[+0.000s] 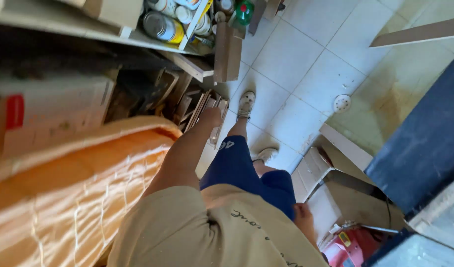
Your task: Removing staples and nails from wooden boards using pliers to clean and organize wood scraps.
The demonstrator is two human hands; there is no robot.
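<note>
I look down along my own body, with a beige shirt and blue shorts, to my two shoes on the tiled floor. My left hand hangs at the end of my outstretched arm, right against a stack of thin wooden boards leaning under a shelf. Its fingers are curled; whether they grip a board is unclear. My right hand rests by my hip, mostly hidden behind my shirt and shorts, with nothing visible in it.
A large orange wrapped panel lies at my left beside a cardboard box. A shelf above holds cans. A wooden plank stands upright. White boards, a red machine and a dark blue surface crowd the right.
</note>
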